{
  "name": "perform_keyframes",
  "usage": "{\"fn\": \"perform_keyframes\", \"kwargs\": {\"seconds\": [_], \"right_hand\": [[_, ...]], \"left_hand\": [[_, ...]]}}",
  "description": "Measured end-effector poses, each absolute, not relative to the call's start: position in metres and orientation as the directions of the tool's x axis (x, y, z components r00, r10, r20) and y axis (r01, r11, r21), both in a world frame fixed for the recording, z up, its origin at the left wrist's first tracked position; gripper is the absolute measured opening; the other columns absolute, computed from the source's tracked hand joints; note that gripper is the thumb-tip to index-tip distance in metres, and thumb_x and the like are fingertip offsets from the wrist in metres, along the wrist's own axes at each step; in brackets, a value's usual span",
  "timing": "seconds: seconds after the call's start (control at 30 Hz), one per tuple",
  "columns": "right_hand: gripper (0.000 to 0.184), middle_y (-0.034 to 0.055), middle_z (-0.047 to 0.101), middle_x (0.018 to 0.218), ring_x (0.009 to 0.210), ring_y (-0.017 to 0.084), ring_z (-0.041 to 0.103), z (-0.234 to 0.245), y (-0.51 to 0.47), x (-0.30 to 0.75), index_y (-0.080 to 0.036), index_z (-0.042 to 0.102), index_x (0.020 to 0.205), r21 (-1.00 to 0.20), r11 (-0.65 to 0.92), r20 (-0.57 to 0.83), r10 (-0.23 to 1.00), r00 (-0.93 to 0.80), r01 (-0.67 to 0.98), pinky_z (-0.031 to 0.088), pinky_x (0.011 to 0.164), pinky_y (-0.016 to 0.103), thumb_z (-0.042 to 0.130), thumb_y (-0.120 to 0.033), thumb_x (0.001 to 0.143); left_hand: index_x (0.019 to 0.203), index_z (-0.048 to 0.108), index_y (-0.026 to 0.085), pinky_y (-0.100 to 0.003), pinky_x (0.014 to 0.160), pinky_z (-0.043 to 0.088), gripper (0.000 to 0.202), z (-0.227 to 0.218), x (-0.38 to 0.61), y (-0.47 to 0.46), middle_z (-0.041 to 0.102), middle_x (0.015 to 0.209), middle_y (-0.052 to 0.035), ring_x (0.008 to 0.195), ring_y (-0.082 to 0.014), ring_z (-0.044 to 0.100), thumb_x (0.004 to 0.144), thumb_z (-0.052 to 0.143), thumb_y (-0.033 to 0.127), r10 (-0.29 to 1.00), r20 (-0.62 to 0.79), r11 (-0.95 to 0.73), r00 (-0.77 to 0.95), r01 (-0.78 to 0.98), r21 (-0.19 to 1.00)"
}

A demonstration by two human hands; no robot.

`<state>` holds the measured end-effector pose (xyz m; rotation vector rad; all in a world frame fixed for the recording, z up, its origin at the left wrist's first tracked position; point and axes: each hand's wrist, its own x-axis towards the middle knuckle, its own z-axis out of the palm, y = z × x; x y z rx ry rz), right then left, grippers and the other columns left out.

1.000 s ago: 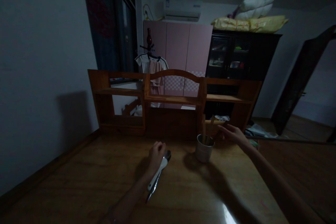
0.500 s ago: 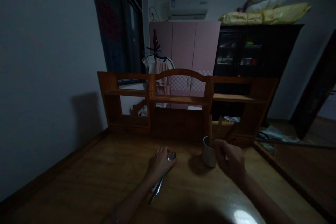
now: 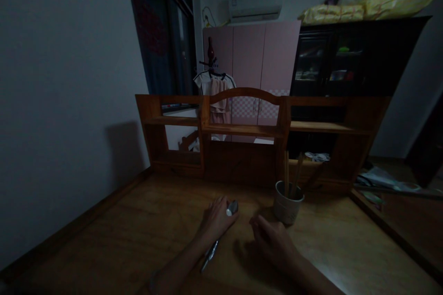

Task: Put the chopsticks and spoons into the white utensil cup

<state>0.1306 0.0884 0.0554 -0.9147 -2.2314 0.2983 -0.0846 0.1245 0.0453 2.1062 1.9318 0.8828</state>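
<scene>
My left hand (image 3: 218, 219) is closed around a shiny metal spoon (image 3: 209, 257), low over the wooden tabletop. Past my thumb shows the spoon's bowl (image 3: 232, 207), while the handle slants out below my wrist. To its right, my right hand (image 3: 273, 239) hovers with curled fingers, and nothing sticks out of it. Behind the right hand stands a light grey cup (image 3: 288, 207), apart from it. Two wooden sticks (image 3: 296, 176), perhaps chopsticks, lean upright inside the cup.
A wooden shelf unit (image 3: 242, 130) runs along the back of the table (image 3: 155, 221). On the left, a wall (image 3: 69, 101) borders the tabletop. Beyond the shelf are a pink wardrobe (image 3: 247, 60), a dark cabinet (image 3: 374, 64) and hanging clothes (image 3: 218, 94).
My right hand has moved left, away from the cup towards my left hand, still curled. The left hand stays on the spoon. The camera view has shifted slightly.
</scene>
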Motion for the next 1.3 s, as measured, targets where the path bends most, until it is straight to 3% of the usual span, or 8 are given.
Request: {"fn": "perform_keyframes", "kwargs": {"seconds": [0.2,0.8,1.0,1.3], "right_hand": [[0.014,0.0011,0.061,0.066,0.054,0.014,0.056,0.059,0.086,0.132,-0.02,0.053,0.09,-0.473,0.702,0.484,0.712,-0.508,0.533,0.032,0.052,0.022,0.04,-0.022,0.094],[0.017,0.0013,0.062,0.066,0.053,0.014,0.055,0.06,0.086,0.132,-0.019,0.057,0.092,-0.492,0.678,0.439,0.735,-0.517,0.547,0.032,0.05,0.022,0.042,-0.025,0.093],[0.017,0.0013,0.062,0.067,0.054,0.013,0.055,0.062,0.084,0.132,-0.019,0.057,0.09,-0.506,0.67,0.43,0.742,-0.514,0.543,0.032,0.051,0.022,0.042,-0.025,0.093],[0.015,0.0005,0.061,0.068,0.056,0.012,0.055,0.057,0.087,0.135,-0.019,0.056,0.093,-0.491,0.673,0.405,0.738,-0.539,0.553,0.029,0.052,0.023,0.042,-0.023,0.094]], "left_hand": [[0.093,0.056,0.022,-0.029,0.078,0.04,0.026,0.046,-0.081,0.122,0.059,0.098,-0.0049,0.092,-0.0217,0.056,0.075,0.063,0.039,0.938,0.345,-0.219,0.024,0.815,0.536],[0.093,0.06,0.022,-0.028,0.073,0.04,0.038,0.044,-0.089,0.122,0.059,0.097,-0.0036,0.088,-0.021,0.057,0.068,0.072,0.048,0.936,0.348,-0.256,0.045,0.768,0.587],[0.089,0.061,0.022,-0.028,0.073,0.039,0.039,0.047,-0.094,0.122,0.06,0.088,-0.0023,0.085,-0.0206,0.055,0.067,0.071,0.053,0.923,0.376,-0.295,0.082,0.776,0.557],[0.088,0.062,0.022,-0.028,0.076,0.037,0.035,0.048,-0.094,0.123,0.061,0.09,-0.0023,0.09,-0.0212,0.053,0.067,0.074,0.049,0.927,0.369,-0.247,0.061,0.841,0.481]]}}
